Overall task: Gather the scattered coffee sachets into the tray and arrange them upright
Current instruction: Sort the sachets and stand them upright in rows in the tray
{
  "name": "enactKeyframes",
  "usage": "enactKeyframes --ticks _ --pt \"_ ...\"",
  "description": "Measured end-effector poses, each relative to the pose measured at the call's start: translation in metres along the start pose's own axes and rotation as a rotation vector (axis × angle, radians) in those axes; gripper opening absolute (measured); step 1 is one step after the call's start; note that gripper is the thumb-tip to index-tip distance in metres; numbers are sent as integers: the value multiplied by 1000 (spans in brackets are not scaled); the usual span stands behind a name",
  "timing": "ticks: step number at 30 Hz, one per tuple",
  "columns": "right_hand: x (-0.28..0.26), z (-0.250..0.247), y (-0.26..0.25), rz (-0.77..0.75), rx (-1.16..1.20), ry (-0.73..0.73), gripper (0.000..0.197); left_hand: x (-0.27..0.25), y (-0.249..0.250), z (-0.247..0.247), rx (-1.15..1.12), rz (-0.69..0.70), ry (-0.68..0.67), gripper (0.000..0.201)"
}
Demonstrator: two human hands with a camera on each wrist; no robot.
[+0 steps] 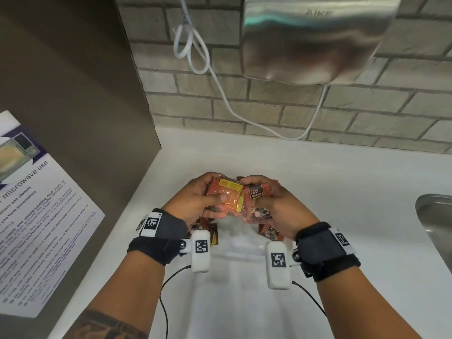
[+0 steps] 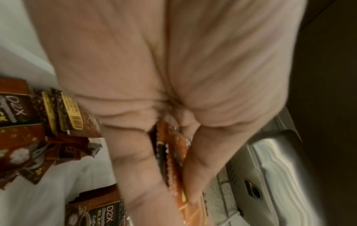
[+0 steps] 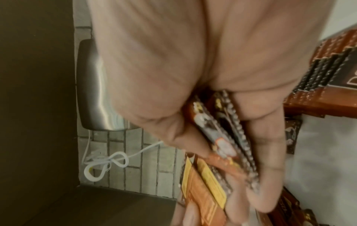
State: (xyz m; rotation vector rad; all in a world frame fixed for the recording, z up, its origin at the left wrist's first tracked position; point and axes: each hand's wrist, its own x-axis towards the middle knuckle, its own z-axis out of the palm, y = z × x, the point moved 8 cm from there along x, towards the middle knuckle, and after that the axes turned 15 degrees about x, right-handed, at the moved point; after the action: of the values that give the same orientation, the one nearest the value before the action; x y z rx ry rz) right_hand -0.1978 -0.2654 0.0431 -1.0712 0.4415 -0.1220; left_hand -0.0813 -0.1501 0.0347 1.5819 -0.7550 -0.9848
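A printed notice about microwave use [image 1: 36,211] hangs on the brown side panel [image 1: 73,94] at the left edge of the white counter [image 1: 342,192]. Just right of it, near the middle of the counter, the person's left hand [image 1: 195,201] holds a small stack of coffee sachets [image 1: 227,198] raised above the surface, thumb pressed flat across the front sachet's orange back with its yellow label and fingers curled behind. The left wrist view shows the same stack [image 2: 173,160] pinched edge-on between thumb and fingers.

The right hand [image 1: 276,204] meets it, touching, and grips a second bundle of sachets [image 1: 258,195] with a dark "D2X" front facing up; in the right wrist view, fingers and thumb are closed around several packets [image 3: 222,137] seen on edge.

Below the hands, more sachets lie loose [image 1: 210,232] on the white surface, some under the left wrist and some [image 1: 272,232] under the right. Whether that surface is the tray cannot be told; it blends with the counter.

A steel hand dryer [image 1: 313,40] is mounted on the grey brick wall [image 1: 367,113] behind, its white cable [image 1: 220,89] looping down. A steel sink [image 1: 435,228] sits at the counter's right edge.
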Motion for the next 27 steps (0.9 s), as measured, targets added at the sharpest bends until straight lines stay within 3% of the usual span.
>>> enactKeyframes --ticks 4,7,12,14,19,24,27 --pt "6 -5 -2 -83 -26 119 24 3 2 -3 87 15 108 42" --pt "9 -6 -3 -135 -89 176 32 5 4 -1 134 28 143 43" --pt "9 -23 -9 -209 -85 296 20 8 2 -10 124 36 248 19" --pt "9 -28 -9 -209 -65 317 20 8 1 -17 145 26 307 18" --pt "15 -20 -7 -201 -51 265 21 9 5 -3 101 25 237 17" --pt "17 -15 -3 -136 142 153 28 4 5 4 -147 37 92 40" --pt "15 -12 -2 -90 176 128 30 2 9 6 -138 58 92 38"
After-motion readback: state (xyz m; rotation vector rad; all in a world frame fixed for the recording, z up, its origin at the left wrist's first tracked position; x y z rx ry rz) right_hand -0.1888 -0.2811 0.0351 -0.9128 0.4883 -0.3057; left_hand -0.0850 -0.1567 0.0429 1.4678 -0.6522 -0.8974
